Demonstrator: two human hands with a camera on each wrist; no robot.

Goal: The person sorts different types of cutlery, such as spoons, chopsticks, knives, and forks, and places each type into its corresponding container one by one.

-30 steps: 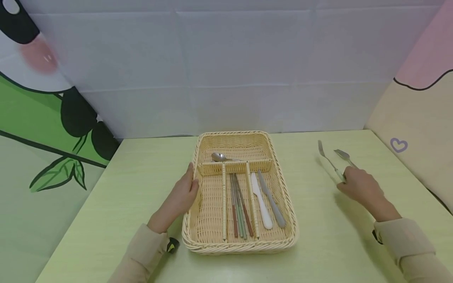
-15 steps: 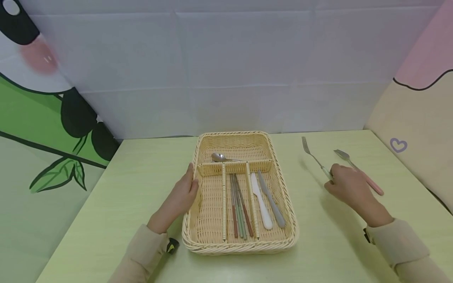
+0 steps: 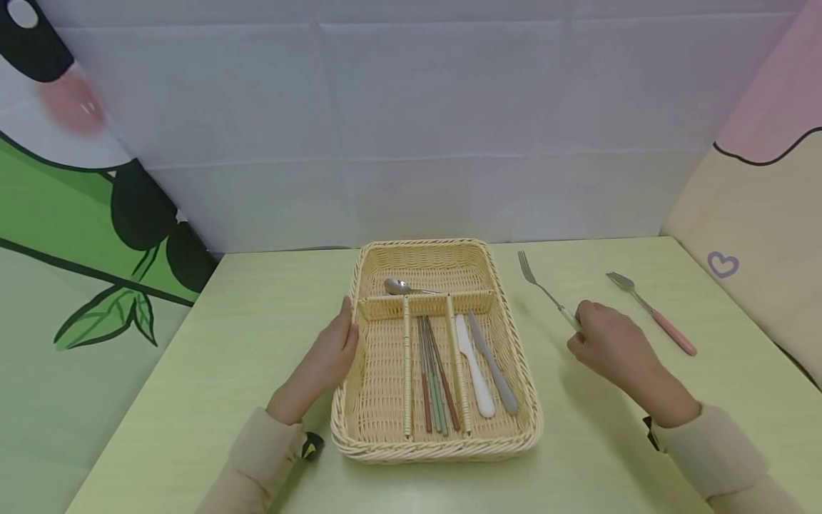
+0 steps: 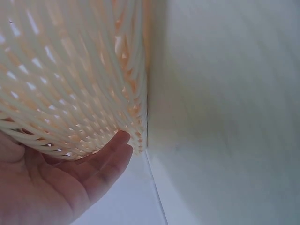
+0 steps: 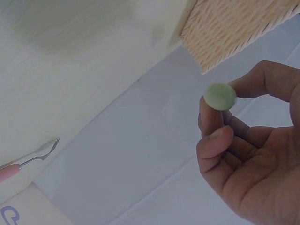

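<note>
My left hand (image 3: 327,350) holds the left side of a pale wicker cutlery basket (image 3: 437,450), thumb at the rim and fingers along the outer wall (image 4: 105,159). To the basket's right, my right hand (image 3: 616,350) pinches a fork (image 3: 542,289) by its pale green handle, tines pointing away. The rounded handle end (image 5: 220,97) shows between thumb and fingers in the right wrist view. A second fork (image 3: 655,314) with a pink handle lies on the table beyond that hand.
A spoon (image 3: 398,286) lies in the basket's back compartment. Chopsticks (image 3: 438,385) fill the middle front one, and a white knife (image 3: 475,371) and a grey knife (image 3: 493,364) the right one. A pale cloth wall (image 3: 443,128) stands behind the table (image 3: 257,321).
The right hand has moved left toward the basket with the green-handled fork, away from the pink-handled fork. The left hand and basket have stayed in place.
</note>
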